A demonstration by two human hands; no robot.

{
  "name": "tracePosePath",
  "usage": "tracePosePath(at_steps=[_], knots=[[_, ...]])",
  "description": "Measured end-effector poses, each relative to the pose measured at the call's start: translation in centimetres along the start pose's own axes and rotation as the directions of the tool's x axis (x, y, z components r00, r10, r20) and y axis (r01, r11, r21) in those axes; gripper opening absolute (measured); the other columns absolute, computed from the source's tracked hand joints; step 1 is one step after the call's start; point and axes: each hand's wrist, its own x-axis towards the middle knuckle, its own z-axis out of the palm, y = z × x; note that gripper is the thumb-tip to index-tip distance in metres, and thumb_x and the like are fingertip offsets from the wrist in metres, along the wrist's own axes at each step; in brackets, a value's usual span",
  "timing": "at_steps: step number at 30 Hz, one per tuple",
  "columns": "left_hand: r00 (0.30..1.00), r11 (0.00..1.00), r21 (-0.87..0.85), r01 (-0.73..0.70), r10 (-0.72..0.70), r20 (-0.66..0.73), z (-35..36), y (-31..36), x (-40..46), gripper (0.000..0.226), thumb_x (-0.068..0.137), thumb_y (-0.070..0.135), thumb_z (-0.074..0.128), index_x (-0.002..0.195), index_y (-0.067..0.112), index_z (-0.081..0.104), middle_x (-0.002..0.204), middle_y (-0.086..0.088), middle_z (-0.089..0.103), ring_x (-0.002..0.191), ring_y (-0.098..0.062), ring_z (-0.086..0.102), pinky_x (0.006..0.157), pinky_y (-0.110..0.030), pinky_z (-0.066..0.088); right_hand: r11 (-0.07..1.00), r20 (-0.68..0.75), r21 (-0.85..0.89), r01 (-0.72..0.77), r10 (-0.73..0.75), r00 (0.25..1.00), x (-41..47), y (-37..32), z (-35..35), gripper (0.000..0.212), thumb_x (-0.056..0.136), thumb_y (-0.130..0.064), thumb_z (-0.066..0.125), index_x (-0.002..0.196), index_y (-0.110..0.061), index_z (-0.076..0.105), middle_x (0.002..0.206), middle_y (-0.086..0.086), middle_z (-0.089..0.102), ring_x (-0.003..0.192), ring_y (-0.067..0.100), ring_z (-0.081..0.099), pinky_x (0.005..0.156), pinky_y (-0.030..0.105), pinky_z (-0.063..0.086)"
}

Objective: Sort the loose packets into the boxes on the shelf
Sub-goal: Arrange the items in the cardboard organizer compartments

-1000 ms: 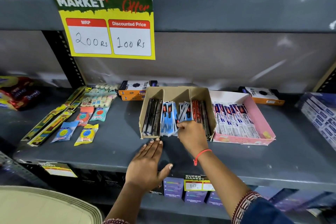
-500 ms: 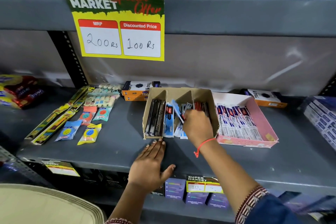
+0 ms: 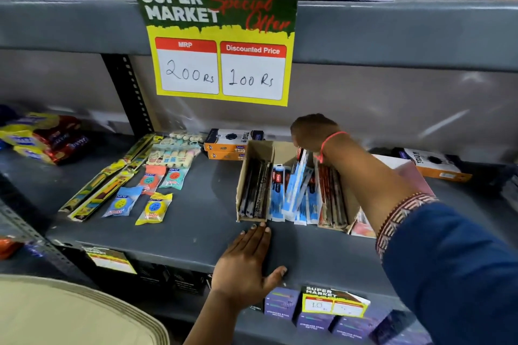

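Note:
A brown cardboard box (image 3: 253, 152) with dividers stands on the grey shelf (image 3: 196, 232). It holds black packets (image 3: 253, 189) on the left, blue packets (image 3: 291, 199) in the middle and red packets (image 3: 332, 193) on the right. My right hand (image 3: 312, 131) reaches over the box's far end, fingers closed on the top of a tilted blue packet (image 3: 300, 168). My left hand (image 3: 246, 258) lies flat and open on the shelf, fingertips at the box's front edge. My right arm hides most of a pink box (image 3: 414, 176).
Loose round-printed sachets (image 3: 152, 209), long yellow packets (image 3: 96, 193) and a pastel pack (image 3: 173, 152) lie on the shelf's left. Orange-and-black cartons (image 3: 229, 143) stand behind the box, another carton (image 3: 431, 164) at the right. An offer sign (image 3: 221, 45) hangs above.
My right hand moved from the box's front to its far end, lifting a blue packet up at a tilt. The left hand stayed flat on the shelf. The camera moved closer.

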Motion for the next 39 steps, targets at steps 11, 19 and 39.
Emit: tracePosePath(at_steps=[11,19,39], knots=[[0.988,0.997,0.019,-0.073,0.075,-0.134,1.3,-0.5,0.3,0.072,0.089,0.062,0.028,0.123,0.007,0.059,0.125,-0.010,0.061,0.114,-0.023,0.058,0.096,-0.041,0.042,0.993,0.058,-0.101,0.067,-0.062,0.996,2.4,-0.7,6.4,0.025,0.092,-0.004,0.042,0.099,-0.006,0.066,0.108,0.013,0.068,0.100,0.031,0.062,0.080,0.038,0.051],[0.995,0.998,0.023,-0.056,0.058,-0.086,1.0,-0.5,0.1,0.077,0.089,0.066,0.022,0.127,0.008,0.055,0.129,-0.008,0.059,0.116,-0.022,0.056,0.098,-0.040,0.040,0.989,-0.001,-0.124,0.080,-0.080,0.997,2.1,0.1,6.9,0.030,0.091,-0.004,0.046,0.116,-0.006,0.062,0.115,0.013,0.064,0.106,0.031,0.062,0.080,0.037,0.051],[0.998,0.999,0.043,-0.029,0.031,-0.045,0.4,-0.2,0.0,0.078,0.089,0.066,0.018,0.126,0.009,0.056,0.128,-0.008,0.060,0.115,-0.021,0.057,0.097,-0.040,0.040,0.805,0.272,-0.329,0.493,-0.419,0.866,-1.6,2.2,8.8,0.023,0.083,0.009,0.048,0.079,-0.010,0.060,0.089,0.009,0.060,0.085,0.025,0.055,0.080,0.040,0.056]])
